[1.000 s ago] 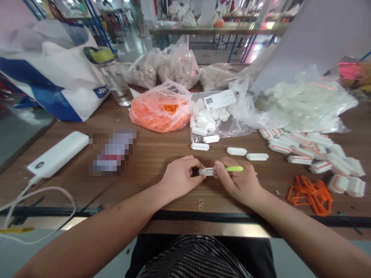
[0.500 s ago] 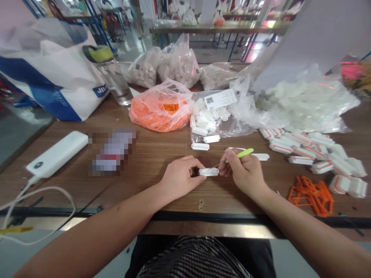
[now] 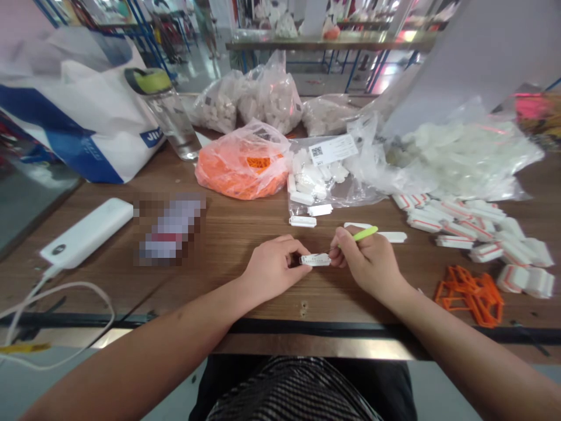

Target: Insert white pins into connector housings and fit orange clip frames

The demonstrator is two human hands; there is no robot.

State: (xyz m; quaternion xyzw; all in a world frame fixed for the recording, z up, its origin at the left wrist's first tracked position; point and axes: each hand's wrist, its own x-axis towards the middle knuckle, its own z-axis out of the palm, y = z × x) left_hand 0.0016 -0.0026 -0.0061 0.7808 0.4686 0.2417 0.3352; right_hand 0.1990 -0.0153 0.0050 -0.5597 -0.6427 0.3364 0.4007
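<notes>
My left hand [image 3: 275, 263] pinches the left end of a small white plastic housing [image 3: 316, 259] with a row of tiny marks along its face. In my right hand [image 3: 368, 254] is a thin-tipped pick with a yellow-green handle [image 3: 365, 233]. Its metal tip reaches the right part of the housing, and my right fingertips are close to that end. Two similar white pieces [image 3: 302, 221] lie just beyond, by an open plastic bag. Flat white strips [image 3: 392, 237] are partly hidden behind my right hand.
On the right are many white pieces with orange bands [image 3: 464, 225] and a heap of orange frames [image 3: 471, 295]. A bag of orange parts [image 3: 243, 166], a bottle [image 3: 173, 117] and clear bags [image 3: 272, 96] stand at the back. A white power bank [image 3: 87, 233] with a cable lies left.
My right hand and the pick have shifted slightly left and down, with the handle now a little lower. My left hand and the white housing stay almost still.
</notes>
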